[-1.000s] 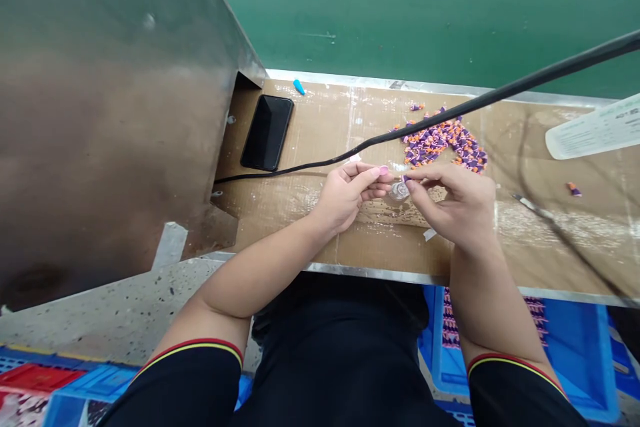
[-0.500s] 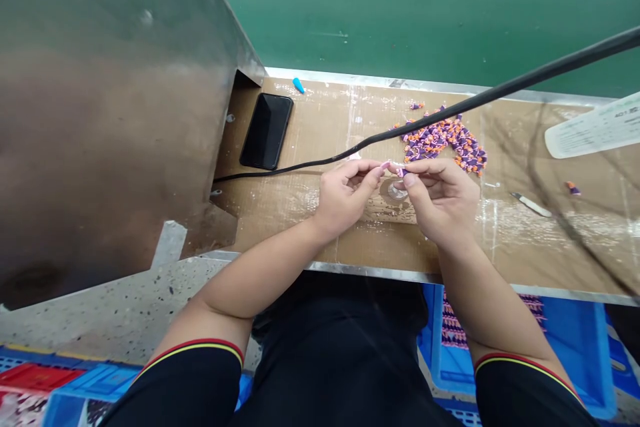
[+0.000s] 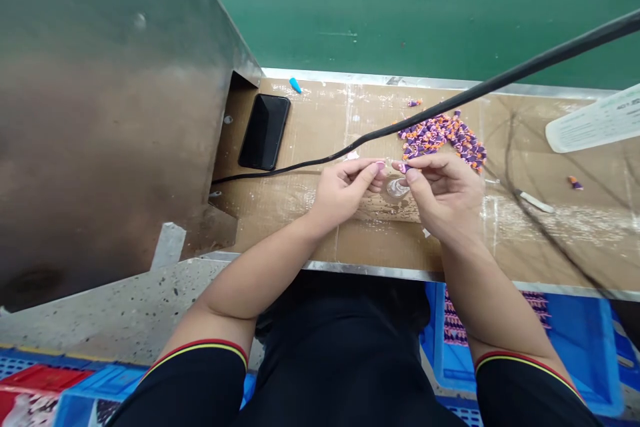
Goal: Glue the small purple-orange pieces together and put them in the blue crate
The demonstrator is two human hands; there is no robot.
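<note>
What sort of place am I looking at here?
Probably a small-parts workshop or factory: many alike purple-and-orange pieces are heaped on a cardboard-covered bench, and a blue tray below it holds rows of purple-and-pink ones.

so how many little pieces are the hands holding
2: a pink piece in the left hand, a purple piece in the right hand. Others could be hidden behind the fingers.

The phone lay left on the bench; the dish sat between the left hand and the right hand, the heap of pieces farther back; to the right lay the knife, nearer, and the container, farther off
</note>
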